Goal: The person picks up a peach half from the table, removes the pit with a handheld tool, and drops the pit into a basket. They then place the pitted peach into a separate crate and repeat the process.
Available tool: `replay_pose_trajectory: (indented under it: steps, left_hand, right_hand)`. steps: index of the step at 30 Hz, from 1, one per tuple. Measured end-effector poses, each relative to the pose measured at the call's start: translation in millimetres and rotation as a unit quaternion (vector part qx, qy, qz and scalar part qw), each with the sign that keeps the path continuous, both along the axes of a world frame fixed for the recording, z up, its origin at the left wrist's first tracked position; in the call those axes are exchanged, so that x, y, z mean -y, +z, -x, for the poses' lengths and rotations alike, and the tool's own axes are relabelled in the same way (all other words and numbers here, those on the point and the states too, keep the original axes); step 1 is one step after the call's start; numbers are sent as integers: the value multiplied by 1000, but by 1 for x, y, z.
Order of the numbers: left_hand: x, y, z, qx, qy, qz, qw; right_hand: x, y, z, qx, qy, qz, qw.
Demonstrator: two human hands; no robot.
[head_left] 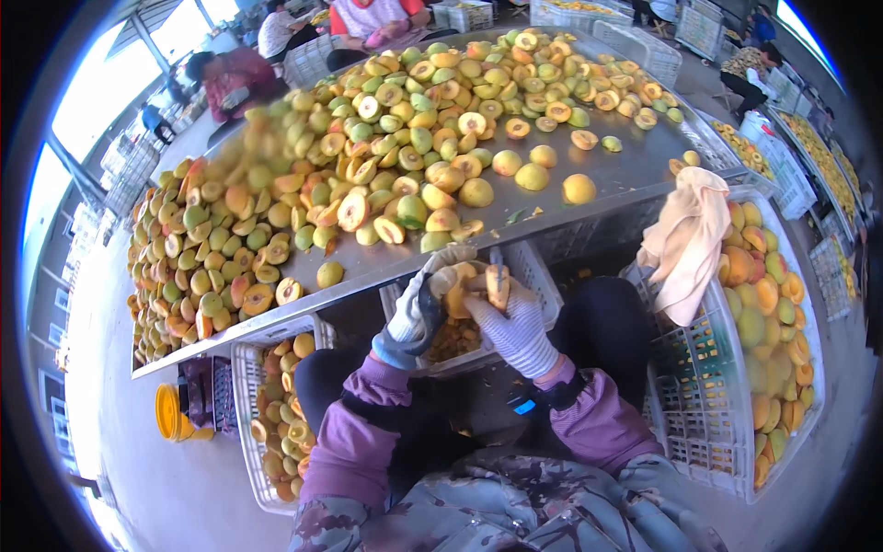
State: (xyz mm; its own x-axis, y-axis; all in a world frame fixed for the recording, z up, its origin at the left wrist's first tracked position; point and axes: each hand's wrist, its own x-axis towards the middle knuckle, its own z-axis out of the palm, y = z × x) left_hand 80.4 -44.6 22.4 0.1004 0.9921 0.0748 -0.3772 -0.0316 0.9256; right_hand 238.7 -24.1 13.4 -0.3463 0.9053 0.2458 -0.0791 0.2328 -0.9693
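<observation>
Over the crate between my knees, my left hand (pixel 414 317), in a grey-white glove, is closed on a halved yellow peach (pixel 457 293). Close beside it, my right hand (pixel 517 329), in a striped knit glove, grips a small tool with a dark metal piece (pixel 498 267) pointing up. Tan-orange shows along this piece; whether it is a handle or fruit I cannot tell. Below both hands, the white plastic crate (pixel 549 293) contains small orange-brown pieces. Just beyond lies a large heap of whole and halved peaches (pixel 395 138) on a metal table (pixel 575 152).
At my right, a full peach crate (pixel 704 391) has a pale cloth (pixel 688 241) over its edge. Another peach crate (pixel 246 396) stands at my left, near a yellow bucket (pixel 169 411). Several people sit beyond the table among stacked crates (pixel 138 166).
</observation>
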Motion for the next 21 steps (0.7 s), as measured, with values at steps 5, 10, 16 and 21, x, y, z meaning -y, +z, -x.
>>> replay_pose_trajectory:
  steps: [5, 10, 16, 21]
  left_hand:
    - [-1, -22, -6, -84, 20, -95, 992]
    - [-4, -24, -12, -2, 41, -68, 997]
    - [-6, -18, -25, -83, 146, -80, 983]
    - [-3, -14, -16, -205, 164, -170, 950]
  right_hand:
    - [-2, -16, 10, 9, -57, -141, 988]
    - [-2, -12, 6, 16, -11, -158, 987]
    - [-4, -14, 7, 41, -57, -90, 994]
    - [-7, -18, 12, 19, -93, -102, 990]
